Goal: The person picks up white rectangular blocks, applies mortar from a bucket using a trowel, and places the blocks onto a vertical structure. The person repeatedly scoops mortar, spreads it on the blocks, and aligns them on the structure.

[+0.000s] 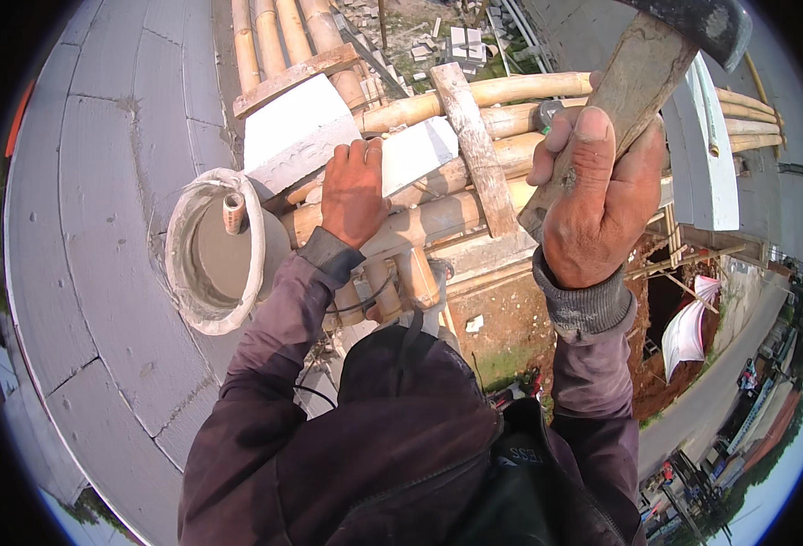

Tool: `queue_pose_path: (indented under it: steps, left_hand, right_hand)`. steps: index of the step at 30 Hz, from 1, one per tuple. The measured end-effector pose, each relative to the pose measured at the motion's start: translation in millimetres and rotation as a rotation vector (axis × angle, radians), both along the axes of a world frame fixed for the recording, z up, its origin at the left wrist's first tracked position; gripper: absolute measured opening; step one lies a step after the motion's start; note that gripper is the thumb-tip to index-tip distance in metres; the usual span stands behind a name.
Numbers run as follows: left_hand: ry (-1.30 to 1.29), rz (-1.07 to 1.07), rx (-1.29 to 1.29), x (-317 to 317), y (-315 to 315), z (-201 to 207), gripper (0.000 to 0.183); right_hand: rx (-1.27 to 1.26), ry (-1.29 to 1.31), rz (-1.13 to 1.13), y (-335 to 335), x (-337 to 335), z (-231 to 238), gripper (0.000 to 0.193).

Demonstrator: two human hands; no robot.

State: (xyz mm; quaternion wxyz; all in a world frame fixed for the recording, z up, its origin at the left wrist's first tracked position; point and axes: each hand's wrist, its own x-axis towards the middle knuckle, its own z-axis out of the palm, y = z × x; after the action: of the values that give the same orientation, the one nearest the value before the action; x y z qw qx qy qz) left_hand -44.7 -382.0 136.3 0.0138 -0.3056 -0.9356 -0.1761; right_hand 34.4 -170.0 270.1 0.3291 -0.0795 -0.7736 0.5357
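Observation:
My right hand (601, 196) is raised at the upper right, its fingers wrapped round the wooden handle of a hammer (649, 68). The hammer's dark metal head is partly cut off at the top edge. Lower and to the left, my left hand (354, 196) lies palm down with its fingers stretched away from me. It rests between a white block (297, 132) and a second white block (419, 153), its fingertips against their near edges. Left of that hand stands a mortar-crusted bucket (260, 246) of grey mortar, with a round tool handle (234, 214) sticking up from it.
Bamboo poles (506, 118) form a scaffold beneath the blocks, crossed by a wooden plank (474, 146). A grey panelled wall or slab (101, 218) fills the left. Another pale block (712, 155) stands at the right. Far below lie bare soil (506, 341) and a road (692, 400).

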Motion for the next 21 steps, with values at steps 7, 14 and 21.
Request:
queue_pose_path:
  steps: [7, 14, 21]
  left_hand:
    - [0.038, 0.031, 0.007, 0.9, 8.0, 2.8, 0.065]
    - [0.089, 0.018, 0.010, -1.6, 3.5, -3.9, 0.058]
    - [0.064, -0.019, -0.051, -3.9, 12.4, 2.7, 0.058]
  right_hand:
    - [0.344, -0.794, 0.196, -50.0, 7.7, -107.5, 0.032]
    - [0.198, -0.428, 0.114, -25.4, 4.5, -61.8, 0.025]
    - [0.342, -0.663, 0.144, -38.5, 12.0, -111.1, 0.034]
